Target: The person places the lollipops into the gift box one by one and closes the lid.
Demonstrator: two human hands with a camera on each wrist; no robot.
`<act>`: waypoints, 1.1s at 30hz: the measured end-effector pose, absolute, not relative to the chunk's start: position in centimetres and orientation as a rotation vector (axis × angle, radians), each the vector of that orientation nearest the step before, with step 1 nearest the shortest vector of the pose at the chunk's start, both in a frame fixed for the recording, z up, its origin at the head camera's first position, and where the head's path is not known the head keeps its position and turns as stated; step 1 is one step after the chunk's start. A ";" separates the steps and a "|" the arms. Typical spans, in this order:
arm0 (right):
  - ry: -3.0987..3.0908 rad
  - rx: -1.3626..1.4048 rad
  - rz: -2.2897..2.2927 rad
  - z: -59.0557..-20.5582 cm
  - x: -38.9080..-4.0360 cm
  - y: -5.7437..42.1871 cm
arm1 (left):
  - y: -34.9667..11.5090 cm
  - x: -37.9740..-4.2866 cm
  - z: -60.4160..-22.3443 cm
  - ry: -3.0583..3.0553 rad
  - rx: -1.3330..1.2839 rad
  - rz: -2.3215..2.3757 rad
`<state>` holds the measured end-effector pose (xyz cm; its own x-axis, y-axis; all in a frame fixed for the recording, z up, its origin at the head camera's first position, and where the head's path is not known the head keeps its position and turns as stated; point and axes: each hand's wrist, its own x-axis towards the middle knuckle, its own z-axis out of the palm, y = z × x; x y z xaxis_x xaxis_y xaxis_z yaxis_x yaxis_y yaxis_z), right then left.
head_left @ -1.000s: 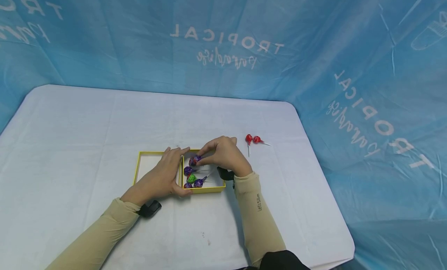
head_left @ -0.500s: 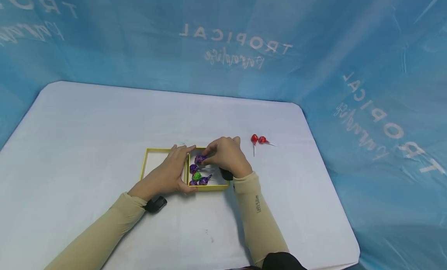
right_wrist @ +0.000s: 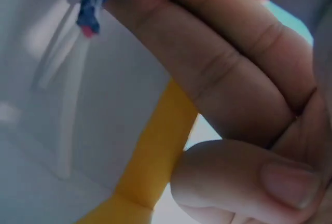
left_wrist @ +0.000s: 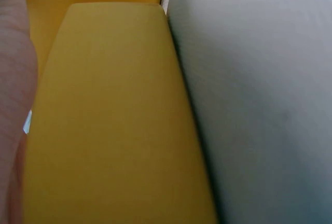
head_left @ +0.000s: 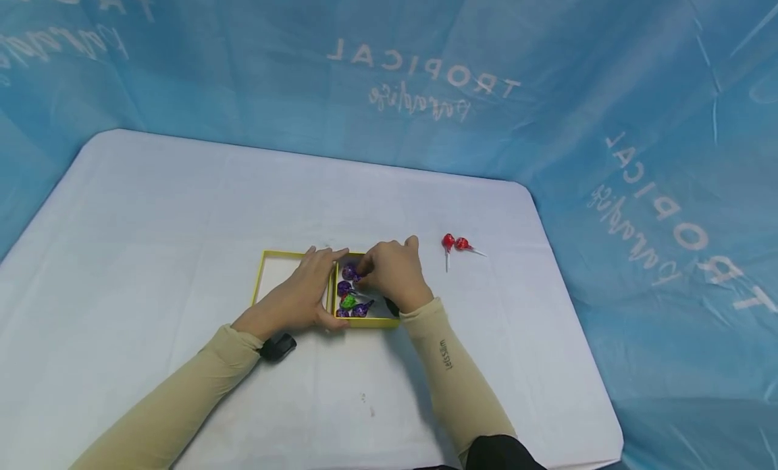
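Observation:
In the head view my left hand [head_left: 300, 291] spans the seam between two yellow-edged box halves, thumb at the front edge and forefinger at the back. Its grip is on the right half, a yellow box [head_left: 371, 323]. My right hand [head_left: 394, 273] reaches into that box from the right, fingertips at a purple-wrapped lollipop [head_left: 349, 272] near the back left corner. In the right wrist view, fingers [right_wrist: 207, 63] hold the blue-purple wrapper [right_wrist: 96, 1] with white sticks below. Purple lollipops and a green lollipop [head_left: 348, 301] lie lower in the box.
Two red lollipops [head_left: 448, 240] lie on the white table [head_left: 182, 206], right of the box and farther back. The left, white-lined box half [head_left: 276, 271] sits against the filled one. Blue printed curtain [head_left: 243, 85] hangs behind and to the right.
My right hand has moved slightly down and left inside the box, bringing the purple lollipop to the back left. The whole scene shifts right as the head turns. My left hand keeps its hold.

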<state>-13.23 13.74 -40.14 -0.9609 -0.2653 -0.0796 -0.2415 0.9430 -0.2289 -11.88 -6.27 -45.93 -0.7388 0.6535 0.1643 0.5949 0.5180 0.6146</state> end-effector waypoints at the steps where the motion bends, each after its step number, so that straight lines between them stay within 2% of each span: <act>1: 2.998 -0.383 -0.310 -40.3 -13.2 13.7 | -6.2 -11.9 -45.9 2.659 1.096 1.025; 22: 3.026 -0.343 -0.242 -40.1 -12.6 13.3 | -6.2 -11.8 -45.7 2.655 1.087 1.012; 33: 3.009 -0.372 -0.511 -38.8 -12.1 14.6 | -6.2 -12.0 -45.6 2.644 1.034 1.011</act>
<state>-12.08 14.64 -38.81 -0.9686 -0.2475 -0.0256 -0.2251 0.9156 -0.3332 -11.98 -6.21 -45.65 -0.7571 0.6427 0.1171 0.5568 0.5411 0.6302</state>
